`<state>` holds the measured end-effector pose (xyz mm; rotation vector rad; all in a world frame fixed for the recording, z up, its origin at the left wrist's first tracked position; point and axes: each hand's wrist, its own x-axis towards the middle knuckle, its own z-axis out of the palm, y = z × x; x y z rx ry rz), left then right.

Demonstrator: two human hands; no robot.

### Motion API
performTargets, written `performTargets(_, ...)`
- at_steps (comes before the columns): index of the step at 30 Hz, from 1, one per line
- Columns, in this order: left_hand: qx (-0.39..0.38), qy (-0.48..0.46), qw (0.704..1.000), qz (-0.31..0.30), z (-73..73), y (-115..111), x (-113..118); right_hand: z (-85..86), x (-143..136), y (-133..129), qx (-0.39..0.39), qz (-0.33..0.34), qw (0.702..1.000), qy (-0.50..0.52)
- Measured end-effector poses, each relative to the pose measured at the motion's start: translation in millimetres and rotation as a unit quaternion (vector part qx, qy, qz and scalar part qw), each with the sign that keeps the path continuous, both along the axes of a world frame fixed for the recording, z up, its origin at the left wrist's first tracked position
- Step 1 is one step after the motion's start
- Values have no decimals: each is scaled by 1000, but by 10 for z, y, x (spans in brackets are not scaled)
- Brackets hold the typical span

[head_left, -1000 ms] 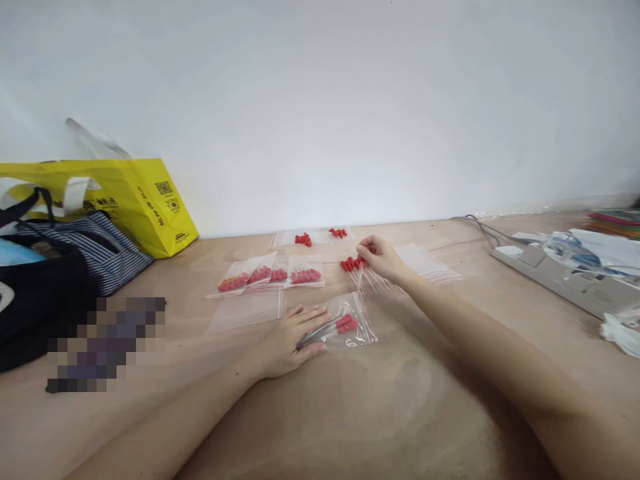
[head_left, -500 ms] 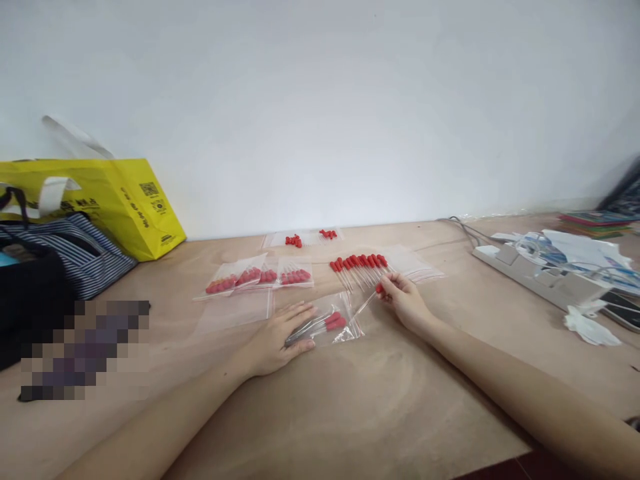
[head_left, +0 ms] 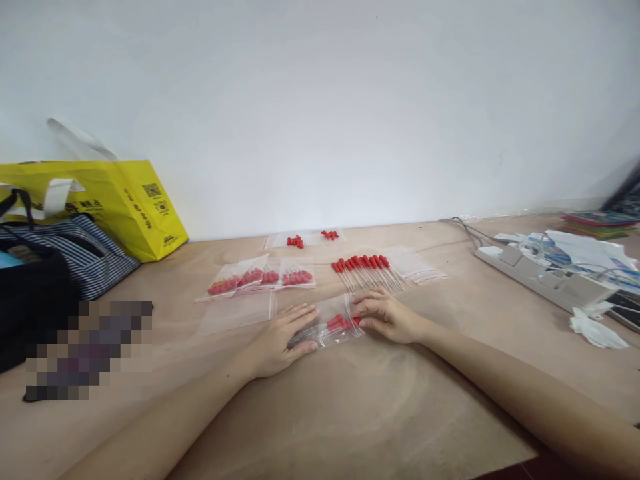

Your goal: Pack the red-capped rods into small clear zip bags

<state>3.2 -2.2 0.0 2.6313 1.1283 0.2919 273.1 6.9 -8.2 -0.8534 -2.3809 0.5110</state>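
A clear zip bag with a few red-bulbed droppers inside lies flat on the table. My left hand rests on its left end, fingers stretched out and thumb apart. At the bag's right end, my right hand has its fingers closed on a dropper. Only that dropper's red bulb shows, at the bag's mouth; its tube appears to be inside. Just beyond my right hand, several loose droppers lie in a row, bulbs pointing away from me.
Filled dropper bags overlap at centre left, near a flat bag. Flat clear bags lie beyond the row. More red-bulbed droppers sit by the wall. A yellow bag stands left; a power strip and tissue lie right.
My right hand has moved left and nearer, from the end of the loose row to the bag's mouth, bringing the dropper with it. My left hand stays on the bag.
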Motion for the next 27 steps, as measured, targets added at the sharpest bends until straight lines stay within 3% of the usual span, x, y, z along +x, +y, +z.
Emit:
performTargets(4,7,-12,1000,-1,-24,1,-10,-59,-78,114,-102,12,993,57)
performTargets(7,5,-18,1000,4,-27,-5,-10,-164,-151,183,-207,12,970,129)
performTargets(9,2,-19,1000,6,-18,-12,-6,-209,-179,197,-223,0,963,149)
performTargets(14,1,-24,1000,0,-4,-16,-3,-108,-68,294,-136,-20,987,82)
performTargets(17,-2,-24,1000,-2,-12,-6,-8,15,10,524,-39,-92,995,27)
performTargets(22,-4,-16,1000,0,-31,5,-15,66,-141,1025,63,-306,943,-117)
performTargets(27,1,-20,1000,-6,-46,-4,-23,-17,-370,1376,6,-368,912,-183)
